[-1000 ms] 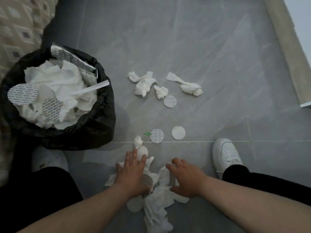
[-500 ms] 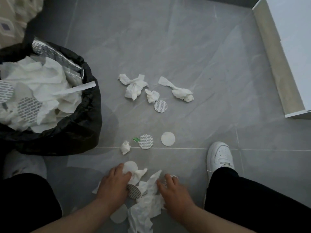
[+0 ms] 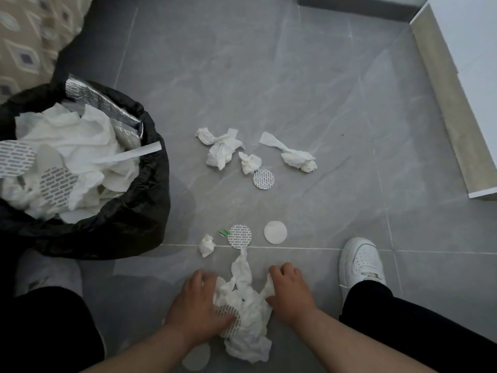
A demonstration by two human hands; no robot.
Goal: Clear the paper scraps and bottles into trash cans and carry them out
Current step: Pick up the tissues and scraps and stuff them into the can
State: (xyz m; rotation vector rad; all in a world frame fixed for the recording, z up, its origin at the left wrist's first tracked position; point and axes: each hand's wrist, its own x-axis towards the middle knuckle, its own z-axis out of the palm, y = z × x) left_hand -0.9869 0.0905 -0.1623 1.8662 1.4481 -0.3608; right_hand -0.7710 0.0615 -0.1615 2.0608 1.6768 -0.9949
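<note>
Crouched on the grey floor (image 3: 322, 103). My left hand (image 3: 196, 305) and right hand (image 3: 291, 292) close in from either side on a pile of paper scraps (image 3: 250, 316), fingers curled into the tissue. A printed disc sits partly under my left hand. Trash can (image 3: 129, 216), black-lined and heaped with paper, stands to my left. More crumpled tissues (image 3: 223, 150) and round discs (image 3: 263, 179) lie ahead. White shoe (image 3: 361, 261) near right hand.

No word is legible. The round seals (image 3: 263, 179) on the floor (image 3: 322, 76) and in the trash can (image 3: 150, 211) carry rows of small print, too blurred to read.
</note>
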